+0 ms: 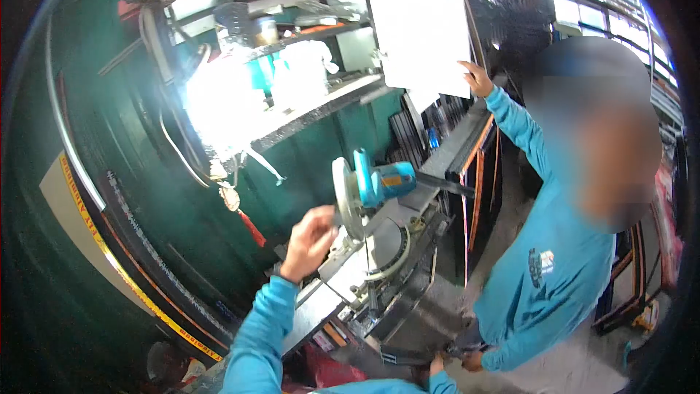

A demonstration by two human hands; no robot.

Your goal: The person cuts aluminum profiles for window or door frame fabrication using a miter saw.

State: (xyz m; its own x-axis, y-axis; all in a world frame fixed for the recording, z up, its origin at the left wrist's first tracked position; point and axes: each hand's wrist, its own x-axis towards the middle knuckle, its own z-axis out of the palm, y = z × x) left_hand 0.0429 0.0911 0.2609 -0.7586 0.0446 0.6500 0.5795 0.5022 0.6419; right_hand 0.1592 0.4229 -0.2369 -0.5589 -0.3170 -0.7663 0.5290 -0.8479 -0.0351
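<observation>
My left hand (310, 242) is raised beside the round blade guard of a teal miter saw (386, 184), its fingers loosely bent, slightly blurred and holding nothing. Below the guard is the saw's round turntable (385, 249). Low in the view, my right hand (437, 363) is small and partly cut off, its fingers closed at the end of a dark bar (405, 357); what they grip I cannot make out. A co-worker's hand (474, 360) is right beside it.
A co-worker in a teal shirt (547, 270) stands at right, one hand on the white cabinet door (423, 22). The open wall cabinet (313, 120) holds containers and a bright light. Long metal profiles (138, 263) lean on the green wall, and a red tassel (252, 230) hangs there.
</observation>
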